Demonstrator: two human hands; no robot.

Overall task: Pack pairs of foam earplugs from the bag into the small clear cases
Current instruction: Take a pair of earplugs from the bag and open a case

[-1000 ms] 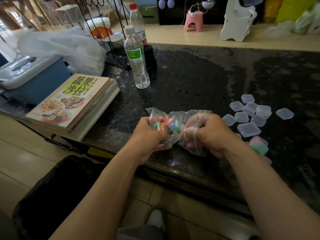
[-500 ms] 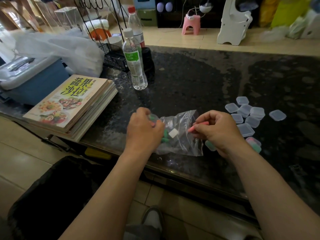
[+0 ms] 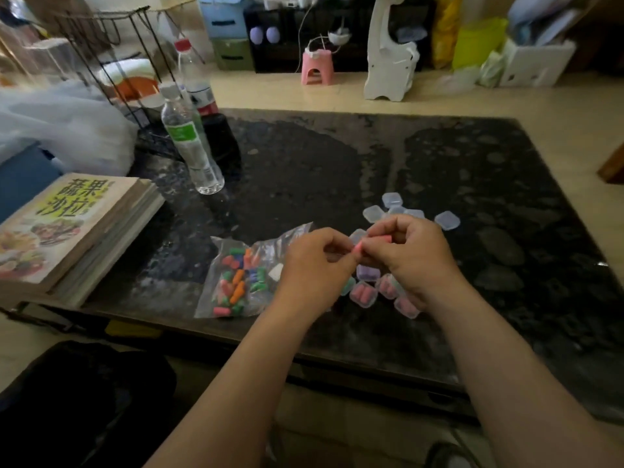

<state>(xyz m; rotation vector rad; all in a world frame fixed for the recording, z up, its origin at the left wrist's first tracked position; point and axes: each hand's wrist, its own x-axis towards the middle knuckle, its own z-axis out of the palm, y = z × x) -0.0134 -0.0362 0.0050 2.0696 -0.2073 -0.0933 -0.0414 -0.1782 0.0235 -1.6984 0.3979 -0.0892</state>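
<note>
A clear bag [image 3: 236,278] of coloured foam earplugs lies flat on the dark table [image 3: 472,184], left of my hands. My right hand [image 3: 415,258] pinches pink earplugs [image 3: 378,239] at its fingertips. My left hand [image 3: 314,265] meets it from the left and pinches the near pink tip [image 3: 357,250]. Several empty clear cases [image 3: 391,200] lie just beyond my hands. Under my hands sit several filled cases, one pink [image 3: 363,293] and one purple [image 3: 367,272].
A stack of books [image 3: 74,231] lies at the table's left edge. Two water bottles [image 3: 190,146] stand behind the bag, with a black wire rack [image 3: 111,62] and a white plastic bag [image 3: 60,126] further left. A black bin [image 3: 77,400] stands on the floor below.
My left hand has let go of the bag, which now lies flat. Both hands have moved right and come together over the cases, pinching pink earplugs.
</note>
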